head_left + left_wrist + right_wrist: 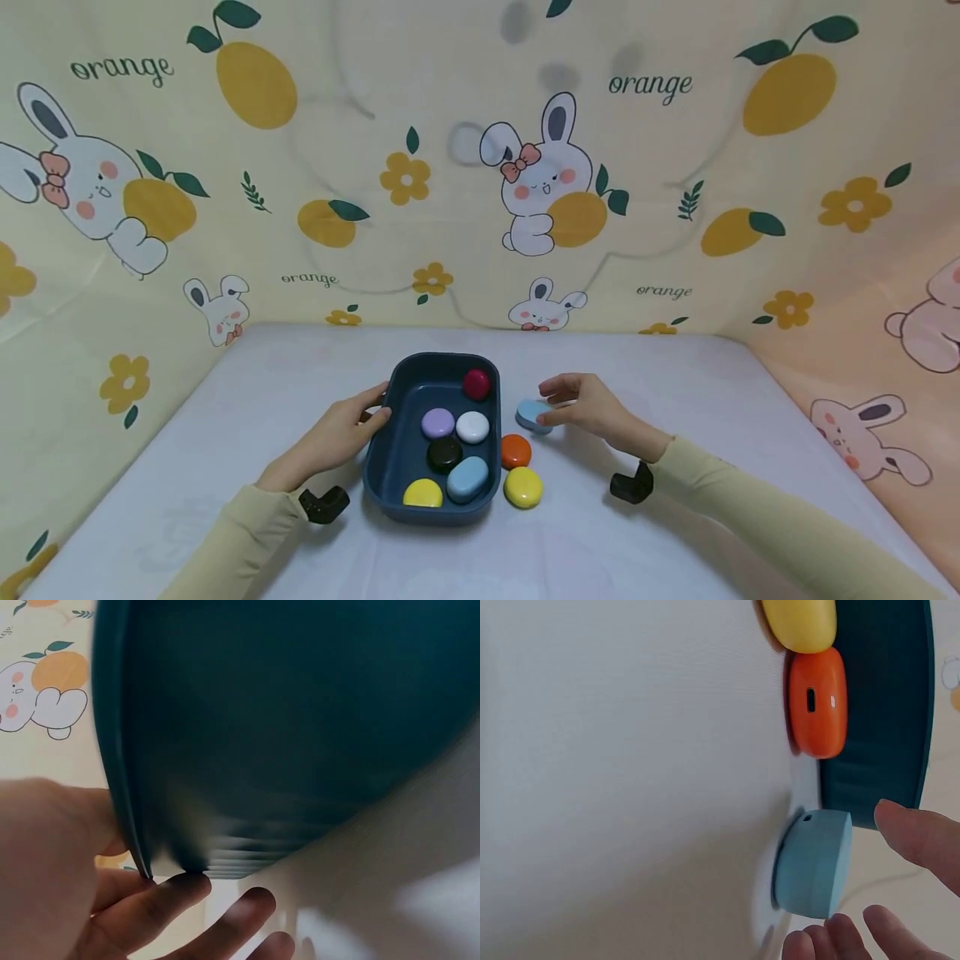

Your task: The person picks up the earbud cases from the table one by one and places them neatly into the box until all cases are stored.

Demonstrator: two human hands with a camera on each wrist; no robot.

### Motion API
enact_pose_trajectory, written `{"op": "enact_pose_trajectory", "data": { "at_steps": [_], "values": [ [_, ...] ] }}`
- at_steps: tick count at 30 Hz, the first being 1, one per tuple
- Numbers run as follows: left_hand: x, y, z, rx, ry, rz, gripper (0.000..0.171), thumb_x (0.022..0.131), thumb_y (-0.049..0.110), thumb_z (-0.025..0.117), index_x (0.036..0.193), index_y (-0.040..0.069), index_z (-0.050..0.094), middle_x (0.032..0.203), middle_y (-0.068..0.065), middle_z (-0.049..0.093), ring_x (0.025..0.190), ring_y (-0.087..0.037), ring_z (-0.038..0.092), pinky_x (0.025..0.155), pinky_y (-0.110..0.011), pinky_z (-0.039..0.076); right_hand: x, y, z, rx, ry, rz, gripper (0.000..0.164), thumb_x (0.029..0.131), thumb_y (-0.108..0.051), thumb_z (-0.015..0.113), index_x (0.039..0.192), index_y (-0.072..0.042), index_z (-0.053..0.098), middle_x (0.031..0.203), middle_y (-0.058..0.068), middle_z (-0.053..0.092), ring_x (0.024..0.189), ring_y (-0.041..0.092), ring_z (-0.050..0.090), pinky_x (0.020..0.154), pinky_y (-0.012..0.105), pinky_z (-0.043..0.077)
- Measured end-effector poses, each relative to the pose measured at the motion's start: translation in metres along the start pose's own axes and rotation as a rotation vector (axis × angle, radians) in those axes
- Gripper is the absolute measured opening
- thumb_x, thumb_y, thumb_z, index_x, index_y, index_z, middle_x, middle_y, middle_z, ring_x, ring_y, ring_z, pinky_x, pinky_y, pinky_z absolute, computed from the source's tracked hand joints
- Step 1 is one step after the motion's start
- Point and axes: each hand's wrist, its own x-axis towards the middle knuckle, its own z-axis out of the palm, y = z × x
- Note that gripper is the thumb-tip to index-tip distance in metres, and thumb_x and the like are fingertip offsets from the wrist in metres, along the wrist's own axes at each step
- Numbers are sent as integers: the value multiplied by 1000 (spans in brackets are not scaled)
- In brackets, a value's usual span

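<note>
My left hand (337, 437) grips the left wall of a dark blue rectangular tray (401, 400), thumb at the rim and fingers beneath it in the left wrist view. My right hand (588, 408) hovers around a light blue rounded case (812, 862), like an earbud case with a small hole in its side. In the right wrist view its thumb (922, 836) stands apart from the case and the other fingertips reach close to its lower end. Beside the tray lie an orange case (515, 452) with a dark port and a yellow one (522, 487).
Inside the tray are red (476, 384), purple (437, 423), white (472, 427), black (445, 454), blue (468, 479) and yellow (423, 492) rounded cases. White cloth (600, 533) covers the table, and a printed curtain (450, 75) hangs behind it.
</note>
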Motion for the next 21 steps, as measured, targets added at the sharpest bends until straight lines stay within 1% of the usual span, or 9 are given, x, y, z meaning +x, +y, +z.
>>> {"op": "enact_pose_trajectory", "data": {
  "at_steps": [8,13,17,21],
  "values": [
    [-1,1,1,0,8,4,53,105,18,50,151,-1,33,141,-22,50,113,-32,61,89,-45,53,-1,2,6,-3,-4,4,53,75,-14,87,121,0,65,116,8,66,106,27,61,92,41,51],
    [-1,2,1,-5,13,8,53,104,18,50,151,-1,33,140,-23,50,112,-33,61,88,-45,53,0,4,9,7,-3,11,51,75,-11,87,120,-1,66,113,7,67,102,26,62,92,40,51],
    [-1,2,1,-5,13,10,53,104,17,50,151,-1,33,140,-23,50,112,-33,61,88,-45,53,-1,3,10,18,-17,3,51,75,-7,86,120,1,65,112,10,67,100,26,62,92,40,52],
    [-2,1,2,-8,6,8,54,104,18,50,152,-1,33,140,-23,50,113,-33,61,88,-45,53,-2,3,11,5,-20,7,50,75,-4,85,120,3,65,111,10,67,99,27,62,91,40,52]
  ]
}}
